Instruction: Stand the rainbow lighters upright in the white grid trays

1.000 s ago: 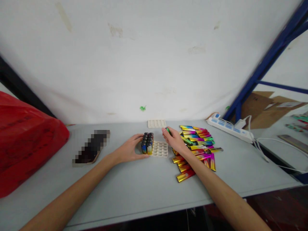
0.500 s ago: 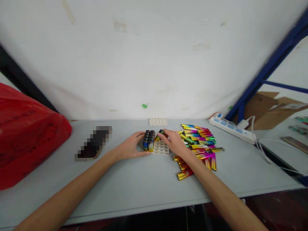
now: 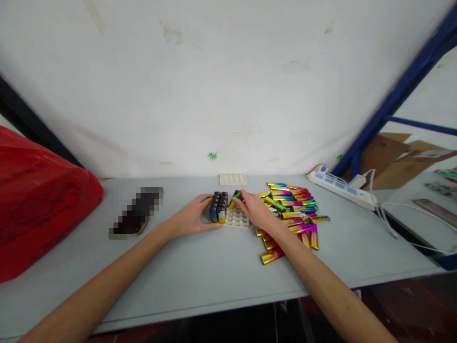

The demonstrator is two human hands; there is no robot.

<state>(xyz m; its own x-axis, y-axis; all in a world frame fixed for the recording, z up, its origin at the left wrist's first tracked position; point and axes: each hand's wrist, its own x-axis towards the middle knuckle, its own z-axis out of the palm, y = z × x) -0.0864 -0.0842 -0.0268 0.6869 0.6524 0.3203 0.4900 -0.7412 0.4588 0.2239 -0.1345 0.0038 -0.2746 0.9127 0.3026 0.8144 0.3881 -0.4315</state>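
A white tray with rows of round holes [image 3: 236, 218] lies in the middle of the table. Two rows of lighters [image 3: 219, 208], with black tops and shiny coloured bodies, stand upright in its left part. My left hand [image 3: 194, 216] curves around the tray's left side, thumb at the front corner and fingers behind, gripping it. Between the thumb and fingers of my right hand [image 3: 253, 207] is a tilted lighter [image 3: 234, 199], green and yellow with a black top, over the tray beside the standing rows. Its lower end is partly hidden.
Many loose shiny lighters [image 3: 293, 202] lie piled right of the tray, partly under my right forearm. A second white tray [image 3: 233, 179] sits by the wall. A blurred-out phone [image 3: 137, 214] and a red bag [image 3: 43, 200] are left; a power strip [image 3: 341, 189] is right.
The lighter in my right hand has come more upright over the tray. My left hand stays at the tray's left side. The whole view has shifted slightly.
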